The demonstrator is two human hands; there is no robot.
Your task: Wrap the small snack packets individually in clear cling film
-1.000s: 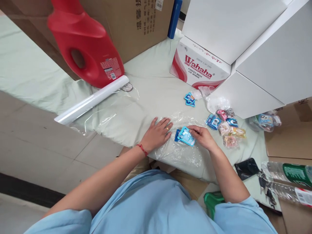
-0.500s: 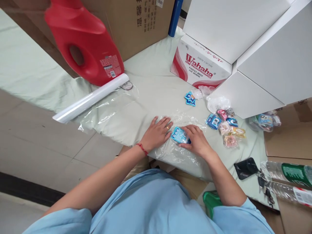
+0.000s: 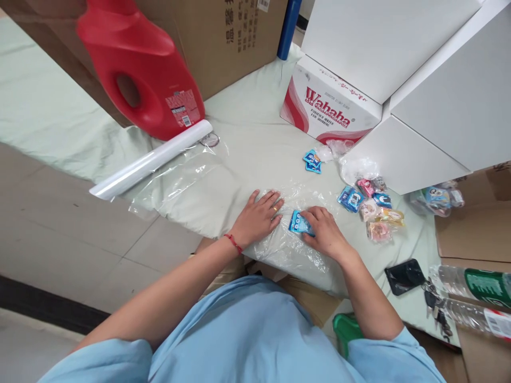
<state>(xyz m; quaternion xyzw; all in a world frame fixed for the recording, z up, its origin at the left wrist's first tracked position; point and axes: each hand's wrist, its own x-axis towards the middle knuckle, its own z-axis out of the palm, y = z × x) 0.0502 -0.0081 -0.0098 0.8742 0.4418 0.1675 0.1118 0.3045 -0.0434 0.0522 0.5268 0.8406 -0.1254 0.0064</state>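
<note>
My left hand (image 3: 260, 214) lies flat with its fingers spread, on the left edge of a clear plastic sheet (image 3: 288, 255). A small blue packet (image 3: 297, 222) lies on that sheet, just right of my left hand. My right hand (image 3: 322, 230) grips the packet from its right side, its fingers and thumb covering that part of it. Further right is a loose group of small wrapped snacks, among them blue packets (image 3: 350, 199) and a yellow one (image 3: 391, 216). Two blue sachets (image 3: 312, 161) lie beyond the sheet.
A white roll (image 3: 151, 159) lies beside a red jug (image 3: 139, 74) at the left. A Wahaha box (image 3: 331, 103) and white cartons (image 3: 431, 143) stand at the back right. A phone (image 3: 404, 276), keys (image 3: 436, 308) and bottles (image 3: 487, 286) are at the right edge.
My right hand has shifted slightly right with the blue packet, which now shows less from under the fingers. My left hand has stayed in place.
</note>
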